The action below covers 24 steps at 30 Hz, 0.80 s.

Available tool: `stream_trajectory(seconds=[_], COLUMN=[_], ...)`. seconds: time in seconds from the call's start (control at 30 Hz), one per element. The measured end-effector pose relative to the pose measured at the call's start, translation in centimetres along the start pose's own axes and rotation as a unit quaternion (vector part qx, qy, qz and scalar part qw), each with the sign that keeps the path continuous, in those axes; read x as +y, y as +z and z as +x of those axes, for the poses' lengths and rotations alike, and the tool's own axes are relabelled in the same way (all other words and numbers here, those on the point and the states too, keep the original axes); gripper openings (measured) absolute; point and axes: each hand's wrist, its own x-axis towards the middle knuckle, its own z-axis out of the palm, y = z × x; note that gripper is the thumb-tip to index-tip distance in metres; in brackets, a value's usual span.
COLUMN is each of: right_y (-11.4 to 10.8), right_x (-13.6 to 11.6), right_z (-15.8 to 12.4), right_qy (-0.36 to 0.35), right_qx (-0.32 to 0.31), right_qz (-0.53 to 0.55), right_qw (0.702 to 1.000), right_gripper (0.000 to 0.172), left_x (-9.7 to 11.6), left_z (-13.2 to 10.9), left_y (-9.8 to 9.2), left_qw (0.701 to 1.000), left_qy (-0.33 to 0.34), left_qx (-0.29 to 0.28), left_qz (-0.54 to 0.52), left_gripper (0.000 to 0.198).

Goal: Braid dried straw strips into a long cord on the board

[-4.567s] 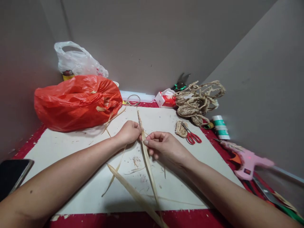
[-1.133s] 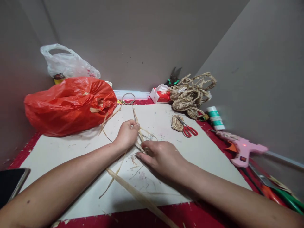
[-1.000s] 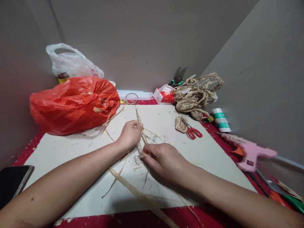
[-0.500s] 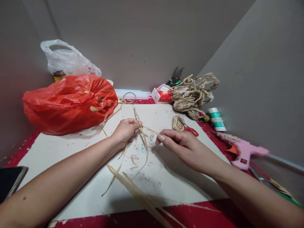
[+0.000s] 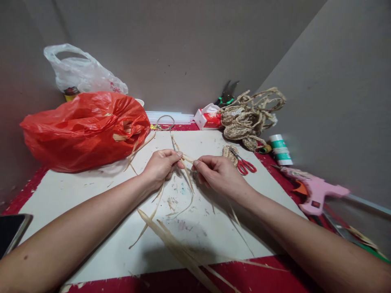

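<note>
A: Hands first: found together or apart?

B: Found near each other, not touching. Saw left hand (image 5: 162, 167) pinched on a twisted strand (image 5: 175, 143), just to the right of the red bag (image 5: 76, 128). Saw right hand (image 5: 220, 175) pinched on a pale strip (image 5: 187, 158) leading from the left fingertips, farther right of the bag. Could not make out the hold of the curled-under fingers.

A: And the ends of the strand?

B: Traced the thin end pointing away, level with the bag's right side. Saw loose tails (image 5: 188, 179) trailing nearer, also right of the bag.

A: Judged heavy or light?

B: Judged very light, dry, papery; limp along its length, slightly springy at the twist. Thought unlikely to slip from a dry pinch, but liable to split lengthwise under a sharp tug.

A: Best hold?

B: Favoured the fork between twist and strip, under the left thumb; judged a firm clamp there best against unwinding. For the strip, favoured a full-width pinch close to the fork, with gentle, even tension.

A: Logged anything else?

B: Logged wide strips (image 5: 180, 252) lying over the near edge of the white sheet (image 5: 113, 260), nearer and to the right of the bag; judged flatter, easier to crease. Noted red-handled scissors (image 5: 238, 158) well right of the bag.
</note>
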Motion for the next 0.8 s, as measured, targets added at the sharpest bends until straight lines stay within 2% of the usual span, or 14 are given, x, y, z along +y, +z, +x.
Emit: stream_trajectory(seconds=[0.17,0.47,0.8], right_y=[0.2,0.7,0.7], right_x=[0.3,1.4,1.0], right_z=[-0.4,-0.5,-0.9], right_qy=[-0.017,-0.074,-0.066], right_qx=[0.015,0.041,0.069], right_qz=[-0.007,-0.084,-0.149], right_qw=[1.0,0.993,0.984], right_gripper=[0.035,0.035,0.032], left_x=[0.0,0.0,-0.1], left_z=[0.1,0.0,0.1], left_y=[0.0,0.0,0.0], left_qw=[1.0,1.0,0.999], left_qy=[0.004,0.002,0.011], left_qx=[0.008,0.017,0.025], left_qz=[0.011,0.018,0.025], left_gripper=[0.021,0.026,0.029])
